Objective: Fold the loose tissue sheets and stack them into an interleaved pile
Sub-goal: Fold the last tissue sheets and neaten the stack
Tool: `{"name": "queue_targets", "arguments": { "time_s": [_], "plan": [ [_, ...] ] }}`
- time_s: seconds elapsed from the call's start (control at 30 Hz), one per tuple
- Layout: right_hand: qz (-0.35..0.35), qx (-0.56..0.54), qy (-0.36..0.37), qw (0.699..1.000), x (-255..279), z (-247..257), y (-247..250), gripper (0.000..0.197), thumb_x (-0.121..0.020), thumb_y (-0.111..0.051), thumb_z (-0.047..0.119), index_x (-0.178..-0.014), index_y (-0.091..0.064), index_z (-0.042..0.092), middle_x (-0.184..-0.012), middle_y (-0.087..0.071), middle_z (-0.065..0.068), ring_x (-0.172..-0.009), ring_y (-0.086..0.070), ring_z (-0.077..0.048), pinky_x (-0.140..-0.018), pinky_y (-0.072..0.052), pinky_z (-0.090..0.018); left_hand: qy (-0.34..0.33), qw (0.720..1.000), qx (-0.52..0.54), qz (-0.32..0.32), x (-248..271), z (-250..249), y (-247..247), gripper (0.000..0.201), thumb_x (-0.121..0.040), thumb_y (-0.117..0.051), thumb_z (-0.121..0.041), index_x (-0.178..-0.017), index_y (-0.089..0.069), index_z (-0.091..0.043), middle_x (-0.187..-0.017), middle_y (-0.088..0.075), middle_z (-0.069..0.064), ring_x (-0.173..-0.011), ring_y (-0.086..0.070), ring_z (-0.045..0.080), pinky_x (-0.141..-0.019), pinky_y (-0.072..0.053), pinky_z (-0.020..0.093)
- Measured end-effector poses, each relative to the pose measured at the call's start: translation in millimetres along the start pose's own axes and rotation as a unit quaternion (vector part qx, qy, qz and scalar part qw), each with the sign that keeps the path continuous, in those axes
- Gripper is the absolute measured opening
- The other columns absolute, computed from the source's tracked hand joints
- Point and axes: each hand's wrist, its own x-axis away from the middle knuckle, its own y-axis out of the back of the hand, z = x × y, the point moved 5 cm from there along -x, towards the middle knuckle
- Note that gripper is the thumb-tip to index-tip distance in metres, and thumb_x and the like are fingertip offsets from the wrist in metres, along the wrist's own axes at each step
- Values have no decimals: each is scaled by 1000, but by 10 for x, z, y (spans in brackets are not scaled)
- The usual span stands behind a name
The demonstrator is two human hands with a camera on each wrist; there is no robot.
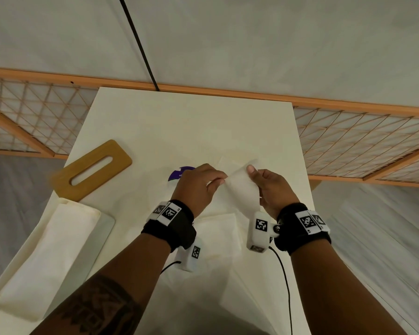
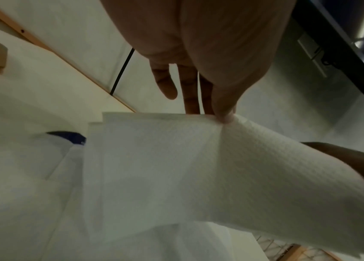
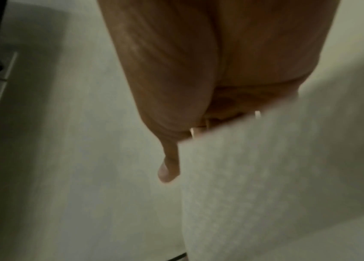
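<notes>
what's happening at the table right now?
A person is folding tissues. Both hands hold one tissue sheet above the table: the left hand pinches its top edge, the right hand grips the other side. More folded sheets lie beneath. At the left sit a wooden slotted lid and a box of tissues.

Both forearms are bare, and the left forearm carries a dark geometric tattoo. Each wrist wears a black band, the left band and the right band, topped with white blocks printed with black-and-white square markers. A white camera housing with its own marker hangs under each wrist, the left housing and the right housing, the right one fixed by a silver screw, and a thin black cable trails from it.
</notes>
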Motion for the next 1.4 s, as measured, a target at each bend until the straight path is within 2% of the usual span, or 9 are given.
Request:
{"name": "queue_targets", "arguments": {
  "time_s": [0.17, 0.43, 0.63, 0.7, 0.77, 0.87, 0.97, 1.13, 1.4],
  "plan": [
    [28, -45, -53, 997, -78, -84, -15, 40, -87, -76, 11, -124, -60, 13, -104, -77, -8, -85, -74, -18, -66, -59, -29, 19, 999, -46, 9, -77, 35, 120, 17, -97, -62, -18, -106, -77, -21, -98, -68, -5, -82, -65, 16, -78, -53, 35],
    [-66, -64, -70, 993, -392, -264, -8, 35, -84, -82, 18, -114, -65, 10, -101, -76, -15, -90, -74, -31, -84, -61, -49, 43, 992, -115, -7, -158, 10, 403, 11, -97, -54, -13, -98, -64, -13, -96, -57, 1, -76, -59, 25, -70, -50, 39],
    [-130, 185, -129, 966, -743, -473, 164, 57, -87, -76, 34, -136, -57, 12, -130, -65, -14, -116, -64, -33, -104, -50, -43, 127, 987, -86, -36, -164, 188, 709, 6, -101, -48, -15, -100, -54, -14, -88, -63, 3, -70, -55, 21, -65, -44, 34],
    [-186, 314, -83, 927, -699, -327, 171, 60, -93, -69, 39, -141, -50, 10, -145, -50, -13, -131, -52, -32, -108, -42, -38, 145, 987, -66, -20, -157, 255, 743, 8, -102, -47, -19, -104, -55, -16, -78, -64, 3, -63, -55, 18, -61, -43, 32],
    [-216, 267, 69, 937, -539, -49, 62, 55, -92, -67, 46, -137, -52, 17, -140, -49, -5, -128, -51, -21, -106, -42, -35, 144, 989, -45, 5, -145, 276, 723, 9, -103, -49, -20, -105, -58, -18, -67, -58, -2, -56, -50, 8, -56, -39, 22],
    [-60, 173, 162, 970, -336, 278, -309, 56, -91, -54, 67, -135, -54, 31, -129, -59, 17, -120, -53, 2, -103, -39, -26, 132, 991, 6, 35, -121, 245, 666, 10, -103, -52, -21, -104, -61, -22, -53, -46, -10, -52, -43, 7, -52, -33, 14],
    [117, 104, 77, 985, -304, 376, -546, 76, -79, -48, 85, -136, -56, 34, -132, -65, 9, -125, -59, -12, -107, -43, -38, 120, 987, 53, 92, -104, 174, 610, 12, -103, -52, -23, -108, -62, -28, -60, -55, -6, -59, -47, 11, -61, -39, 23],
    [165, 143, 48, 975, -242, 407, -507, 35, -84, -81, 23, -116, -70, 16, -105, -75, -8, -92, -72, -23, -87, -56, -39, 153, 964, 132, 171, -27, 175, 600, 19, -99, -60, -29, -118, -61, -35, -95, -75, 0, -100, -66, 12, -91, -46, 27],
    [80, 183, -63, 978, -76, -463, 12, 23, -85, -79, 11, -107, -73, 11, -94, -75, -7, -86, -70, -23, -72, -56, -32, 243, 934, 9, 262, 548, 640, 442, 21, -79, -83, -36, -91, -72, -23, -84, -70, -14, -71, -59, -3, -70, -41, 18]
  ]
}}
